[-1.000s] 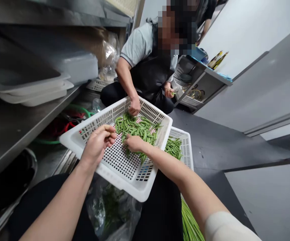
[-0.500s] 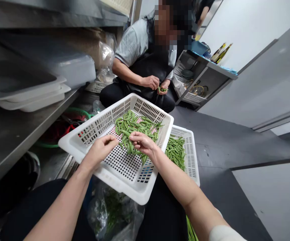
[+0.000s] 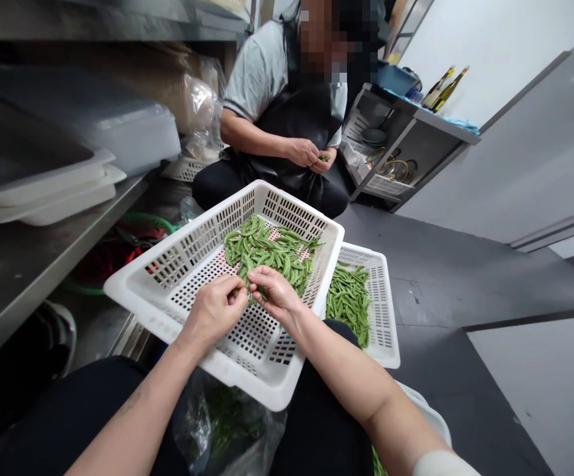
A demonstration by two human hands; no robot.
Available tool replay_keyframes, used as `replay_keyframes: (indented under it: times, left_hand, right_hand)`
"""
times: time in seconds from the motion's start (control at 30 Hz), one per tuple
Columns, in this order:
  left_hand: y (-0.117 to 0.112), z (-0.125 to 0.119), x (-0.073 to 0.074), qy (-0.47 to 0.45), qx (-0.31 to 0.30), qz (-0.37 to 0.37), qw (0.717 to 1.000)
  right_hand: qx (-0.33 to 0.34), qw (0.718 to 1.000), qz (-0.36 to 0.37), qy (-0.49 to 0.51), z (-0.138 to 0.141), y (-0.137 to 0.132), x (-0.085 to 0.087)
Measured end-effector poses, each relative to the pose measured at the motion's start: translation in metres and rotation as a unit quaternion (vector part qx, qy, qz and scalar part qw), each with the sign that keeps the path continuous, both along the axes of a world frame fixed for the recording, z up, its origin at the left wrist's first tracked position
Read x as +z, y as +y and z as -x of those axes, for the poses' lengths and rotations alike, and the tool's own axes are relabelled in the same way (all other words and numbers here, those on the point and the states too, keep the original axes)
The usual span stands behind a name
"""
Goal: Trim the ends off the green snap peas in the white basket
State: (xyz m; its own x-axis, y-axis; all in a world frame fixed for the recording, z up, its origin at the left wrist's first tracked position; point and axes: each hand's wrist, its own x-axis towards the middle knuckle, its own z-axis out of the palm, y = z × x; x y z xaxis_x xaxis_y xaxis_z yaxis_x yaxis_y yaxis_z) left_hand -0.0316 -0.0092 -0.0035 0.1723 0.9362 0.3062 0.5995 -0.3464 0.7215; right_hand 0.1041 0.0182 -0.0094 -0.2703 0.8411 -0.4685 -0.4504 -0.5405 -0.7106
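while both hands meet over the near half of the white basket [image 3: 178, 264], the left hand [image 3: 216, 309] and the right hand [image 3: 273, 294] pinch one green pea pod [image 3: 245, 288] between their fingertips, each hand closed on an end of it; most of the pod is hidden by the fingers. the held pod sits just above the basket's slotted floor, at the near edge of the pile of pods [image 3: 267, 250] that fills the far right part of the basket. the basket rests tilted on the person's lap, its near rim over a clear plastic bag [image 3: 227, 423] with green scraps inside. just to the right, touching the first basket and lower, a second white basket [image 3: 381, 297] holds another heap of pods [image 3: 349, 301]. across from the baskets a co-worker in a grey shirt and dark apron [image 3: 291, 119] crouches, with both hands together at the lap around a small pod. at left a steel shelf [image 3: 29, 258] carries stacked white trays [image 3: 43, 192]. behind the co-worker a low rack [image 3: 416, 132] holds bottles [image 3: 448, 86].
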Motion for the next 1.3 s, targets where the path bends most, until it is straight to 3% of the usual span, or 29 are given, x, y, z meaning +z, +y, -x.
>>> replay_keyframes:
  times: [0.3, 0.47, 0.53, 0.6, 0.73, 0.8, 0.97, 1.07, 1.2, 1.3]
  left_hand:
    - [-0.002, 0.001, -0.003, 0.022, -0.004, -0.025, 0.999]
    - [-0.003, 0.001, 0.001, 0.009, -0.033, -0.005, 0.999]
    - [-0.001, 0.005, 0.007, -0.037, -0.022, 0.016, 0.999]
    - [0.003, 0.013, 0.014, -0.130, 0.027, 0.056, 0.990]
    - [0.009, 0.029, 0.026, -0.316, 0.129, 0.158, 0.926]
    - [0.009, 0.030, 0.028, -0.321, 0.104, 0.199, 0.920]
    - [0.006, 0.016, 0.020, -0.175, -0.005, 0.211, 0.962]
    - [0.007, 0.011, 0.014, -0.118, -0.015, 0.191, 0.974]
    - [0.006, 0.009, 0.013, -0.055, -0.044, 0.172, 0.983]
    - [0.004, 0.004, 0.016, -0.068, -0.046, 0.126, 0.989]
  right_hand:
    - [0.011, 0.998, -0.047, -0.038, 0.002, -0.004, -0.010]
    - [0.095, 0.989, -0.095, -0.069, -0.007, -0.001, -0.009]
    - [0.151, 0.982, -0.096, -0.055, -0.015, 0.001, -0.004]
    - [0.200, 0.976, -0.087, -0.021, -0.023, 0.002, 0.003]
    - [0.236, 0.968, -0.083, 0.035, -0.036, 0.000, 0.012]
    - [0.243, 0.965, -0.094, 0.038, -0.037, -0.001, 0.013]
    - [0.279, 0.953, -0.121, -0.012, -0.031, -0.003, 0.013]
    - [0.298, 0.916, -0.220, -0.153, -0.028, -0.002, 0.020]
    - [0.312, 0.800, -0.381, -0.342, -0.028, 0.003, 0.034]
    - [0.326, 0.789, -0.403, -0.329, -0.025, 0.005, 0.038]
